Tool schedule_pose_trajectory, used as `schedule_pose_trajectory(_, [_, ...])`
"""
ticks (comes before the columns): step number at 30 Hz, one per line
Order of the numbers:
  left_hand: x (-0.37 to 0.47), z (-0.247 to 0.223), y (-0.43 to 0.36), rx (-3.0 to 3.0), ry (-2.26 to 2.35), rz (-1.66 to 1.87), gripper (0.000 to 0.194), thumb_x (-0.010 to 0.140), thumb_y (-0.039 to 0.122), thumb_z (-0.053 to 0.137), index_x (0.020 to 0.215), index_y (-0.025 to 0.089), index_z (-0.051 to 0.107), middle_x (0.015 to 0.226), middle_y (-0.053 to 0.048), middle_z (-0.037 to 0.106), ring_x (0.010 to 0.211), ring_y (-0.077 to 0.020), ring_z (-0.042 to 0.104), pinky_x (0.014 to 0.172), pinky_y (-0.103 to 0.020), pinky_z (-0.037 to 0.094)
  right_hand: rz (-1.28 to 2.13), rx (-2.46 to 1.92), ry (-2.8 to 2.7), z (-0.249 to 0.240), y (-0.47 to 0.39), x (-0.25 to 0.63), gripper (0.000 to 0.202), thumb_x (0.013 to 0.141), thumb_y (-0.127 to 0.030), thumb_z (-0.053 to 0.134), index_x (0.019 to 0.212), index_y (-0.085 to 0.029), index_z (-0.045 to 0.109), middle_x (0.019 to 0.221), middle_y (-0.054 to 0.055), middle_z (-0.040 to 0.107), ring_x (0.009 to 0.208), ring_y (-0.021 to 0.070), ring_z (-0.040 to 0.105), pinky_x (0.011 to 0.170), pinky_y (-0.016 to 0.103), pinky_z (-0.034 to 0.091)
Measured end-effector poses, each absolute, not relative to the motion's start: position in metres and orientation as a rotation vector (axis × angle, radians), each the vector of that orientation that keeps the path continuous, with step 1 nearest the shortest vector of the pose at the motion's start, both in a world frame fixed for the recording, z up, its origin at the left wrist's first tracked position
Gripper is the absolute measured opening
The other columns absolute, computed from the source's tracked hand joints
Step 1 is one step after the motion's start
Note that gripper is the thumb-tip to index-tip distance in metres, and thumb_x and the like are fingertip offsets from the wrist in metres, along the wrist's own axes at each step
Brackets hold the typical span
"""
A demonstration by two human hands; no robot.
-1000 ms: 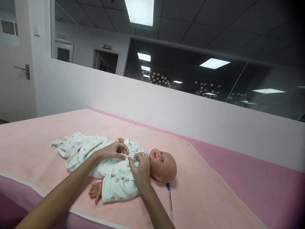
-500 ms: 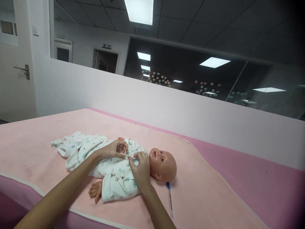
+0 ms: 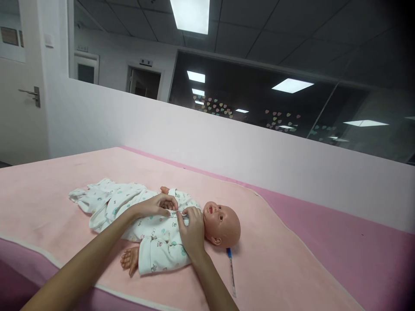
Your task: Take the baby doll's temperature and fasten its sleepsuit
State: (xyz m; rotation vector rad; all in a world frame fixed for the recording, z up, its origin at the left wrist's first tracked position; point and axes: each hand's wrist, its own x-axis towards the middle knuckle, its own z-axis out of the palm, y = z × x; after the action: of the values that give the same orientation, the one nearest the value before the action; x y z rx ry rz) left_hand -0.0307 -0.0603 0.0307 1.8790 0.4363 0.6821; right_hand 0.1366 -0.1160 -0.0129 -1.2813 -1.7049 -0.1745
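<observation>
On pink blanket [image 3: 279, 263], baby doll [image 3: 222, 222] lying on back in white printed romper [image 3: 158, 239], left hand [image 3: 157, 205] and right hand [image 3: 192, 231] both pinching romper front at chest, fingers closed, thermometer [image 3: 231, 272] just beside head.

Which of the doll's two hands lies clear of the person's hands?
The doll's near hand, bare on the pink blanket; the far one sits right beside the left hand.
</observation>
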Motion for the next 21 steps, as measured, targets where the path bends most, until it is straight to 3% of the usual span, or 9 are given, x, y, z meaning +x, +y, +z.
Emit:
schedule_pose_trajectory(6, [-0.0310, 0.0290, -0.0582, 2.039, 0.521, 0.659, 0.017, 0.074, 0.030, 0.057, 0.081, 0.014, 0.061, 0.075, -0.002, 0.054, 0.067, -0.0128, 0.047, 0.060, -0.023, 0.036, -0.154, -1.280, -1.697, -0.0134, -0.1157, 0.1369, 0.015, 0.080, -0.025, 0.049, 0.068, -0.020, 0.043, 0.072, 0.000, 0.052, 0.071, 0.0158, 0.046, 0.066, 0.029, 0.034])
schedule_pose_trajectory(21, [-0.0327, 0.0220, -0.0498, 2.218, 0.662, 0.715, 0.023, 0.065, 0.035, 0.068, 0.080, 0.018, 0.066, 0.075, -0.001, 0.053, 0.065, -0.0124, 0.040, 0.056, -0.022, 0.032, -0.194, -1.262, -1.690, -0.0142, -0.1155, 0.1375, 0.013, 0.079, -0.025, 0.049, 0.067, -0.021, 0.045, 0.071, 0.000, 0.053, 0.071, 0.0159, 0.047, 0.065, 0.029, 0.035])
